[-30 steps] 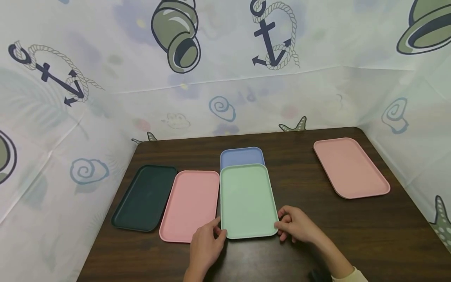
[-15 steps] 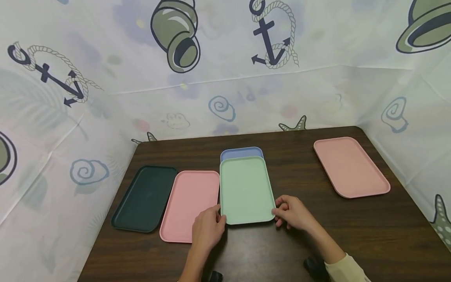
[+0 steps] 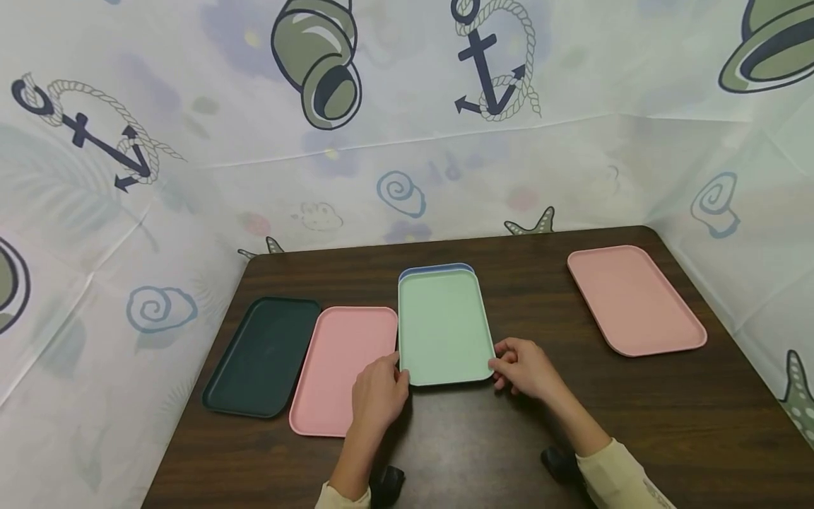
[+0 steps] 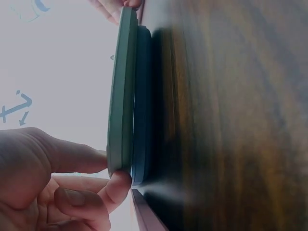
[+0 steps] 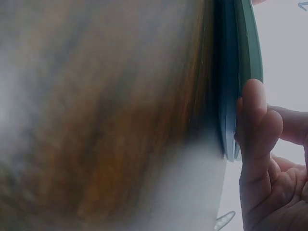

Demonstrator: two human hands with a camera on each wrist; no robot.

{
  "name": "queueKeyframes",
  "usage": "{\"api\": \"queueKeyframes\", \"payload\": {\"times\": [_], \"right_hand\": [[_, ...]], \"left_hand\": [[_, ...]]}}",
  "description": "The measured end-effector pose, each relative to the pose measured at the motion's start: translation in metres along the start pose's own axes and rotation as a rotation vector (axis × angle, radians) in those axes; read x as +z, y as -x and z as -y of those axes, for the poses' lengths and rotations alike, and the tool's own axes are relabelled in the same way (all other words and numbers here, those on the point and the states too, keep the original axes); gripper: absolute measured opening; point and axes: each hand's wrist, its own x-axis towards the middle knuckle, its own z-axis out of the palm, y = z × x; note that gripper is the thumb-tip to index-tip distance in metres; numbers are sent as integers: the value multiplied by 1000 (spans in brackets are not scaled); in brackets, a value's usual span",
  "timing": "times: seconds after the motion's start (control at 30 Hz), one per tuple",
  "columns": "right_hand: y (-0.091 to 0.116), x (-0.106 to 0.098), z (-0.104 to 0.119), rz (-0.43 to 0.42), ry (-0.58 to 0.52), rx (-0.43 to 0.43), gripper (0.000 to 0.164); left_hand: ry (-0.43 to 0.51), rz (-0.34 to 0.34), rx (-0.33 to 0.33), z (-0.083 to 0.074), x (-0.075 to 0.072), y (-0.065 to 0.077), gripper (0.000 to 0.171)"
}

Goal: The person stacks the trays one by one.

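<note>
A light green tray (image 3: pixel 445 325) lies over a blue tray (image 3: pixel 439 268), of which only a thin strip of the far rim shows in the head view. My left hand (image 3: pixel 380 389) pinches the green tray's near left corner. On the near right corner, my right hand (image 3: pixel 523 367) grips the same tray between thumb and fingers. Seen edge-on in the left wrist view, the green tray (image 4: pixel 121 96) sits right above the blue tray (image 4: pixel 141 106), a thin line between them. In the right wrist view, fingers (image 5: pixel 255 120) are at the green tray's edge.
Left of the stack, a pink tray (image 3: pixel 343 367) and a dark green tray (image 3: pixel 262 357) lie side by side. Another pink tray (image 3: pixel 636 300) lies at the right of the brown wooden table (image 3: pixel 458 452). A printed cloth (image 3: pixel 407 141) hangs behind and at the sides.
Both hands have moved the green tray away from me, toward the far edge, over the blue tray. Less of the blue tray shows now. The other trays stay where they were.
</note>
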Motion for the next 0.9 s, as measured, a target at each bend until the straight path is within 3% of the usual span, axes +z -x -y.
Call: {"api": "queueKeyframes", "payload": {"times": [0.13, 0.27, 0.37, 0.5, 0.77, 0.9], "right_hand": [[-5, -1, 1, -11, 16, 15, 28], [-8, -2, 3, -21, 16, 20, 31], [-9, -2, 4, -25, 13, 26, 33], [-12, -3, 3, -29, 17, 27, 35], [-16, -4, 4, -32, 27, 55, 42], [-18, -3, 5, -35, 37, 69, 43]], "left_hand": [[-10, 6, 7, -1, 1, -5, 2], [-18, -5, -1, -2, 4, -8, 10], [-35, -11, -14, -2, 6, -9, 5], [-62, -24, -11, -3, 9, -9, 18], [-71, -42, -9, -4, 11, -14, 23], [-64, -58, -2, -4, 12, -16, 17]]}}
